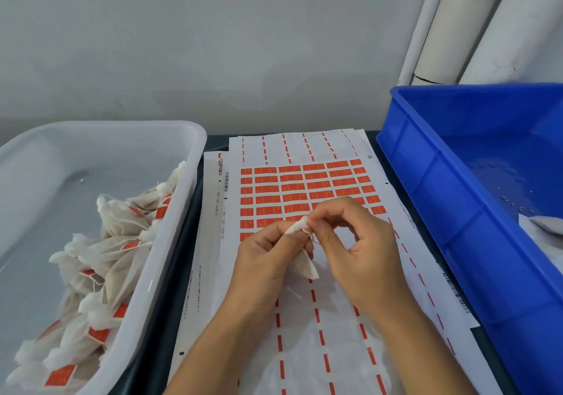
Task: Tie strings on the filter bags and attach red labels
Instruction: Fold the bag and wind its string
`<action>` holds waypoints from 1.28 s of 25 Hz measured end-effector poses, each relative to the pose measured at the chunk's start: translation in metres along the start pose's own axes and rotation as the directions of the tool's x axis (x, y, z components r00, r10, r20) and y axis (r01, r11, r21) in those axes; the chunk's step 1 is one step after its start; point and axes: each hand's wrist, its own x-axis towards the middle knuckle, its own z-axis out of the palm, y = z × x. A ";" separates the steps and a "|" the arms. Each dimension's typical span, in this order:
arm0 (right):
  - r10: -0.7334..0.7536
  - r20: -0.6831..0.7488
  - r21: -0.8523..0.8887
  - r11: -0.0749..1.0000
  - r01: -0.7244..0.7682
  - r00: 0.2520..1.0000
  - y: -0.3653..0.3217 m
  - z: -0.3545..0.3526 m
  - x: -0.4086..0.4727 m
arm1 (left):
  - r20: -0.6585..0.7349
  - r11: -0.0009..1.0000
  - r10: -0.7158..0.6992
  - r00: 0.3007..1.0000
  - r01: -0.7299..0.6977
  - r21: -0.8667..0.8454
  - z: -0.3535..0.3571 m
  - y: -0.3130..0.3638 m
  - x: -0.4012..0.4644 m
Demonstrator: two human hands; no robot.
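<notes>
A small white filter bag (305, 265) hangs between both hands above the label sheet. My left hand (264, 257) grips the bag's gathered neck. My right hand (356, 242) pinches the thin white string at that neck with thumb and forefinger. Under the hands lies a sheet of red labels (304, 187) in rows, with several labels peeled off near the front. The string itself is too thin to follow.
A translucent white tub (189, 156) on the left holds several finished bags with red labels (100, 260). A blue plastic crate (426, 187) stands on the right with a few white bags (545, 225) in it. White pipes run up the wall at the back right.
</notes>
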 end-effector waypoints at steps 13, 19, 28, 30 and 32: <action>-0.143 0.080 -0.238 0.958 0.158 0.986 0.005 -0.008 -0.004 | -0.058 0.999 -0.025 0.998 0.028 0.045 0.001 -0.003 0.001; -0.191 0.083 -0.399 0.893 0.208 0.978 0.008 0.000 -0.006 | -0.091 0.996 0.007 0.996 0.002 0.095 0.004 -0.005 0.001; -0.016 0.125 -0.295 0.954 0.053 0.992 0.005 0.006 -0.004 | -0.062 0.980 0.090 0.994 -0.077 0.181 0.002 -0.002 0.001; -0.059 0.107 -0.310 0.947 0.090 0.993 0.004 0.006 -0.003 | -0.056 0.979 0.098 0.994 -0.086 0.186 0.000 0.000 0.000; -0.028 0.140 -0.281 0.957 0.067 0.990 0.003 0.005 -0.003 | -0.041 0.976 0.106 0.994 -0.096 0.193 0.000 0.001 -0.001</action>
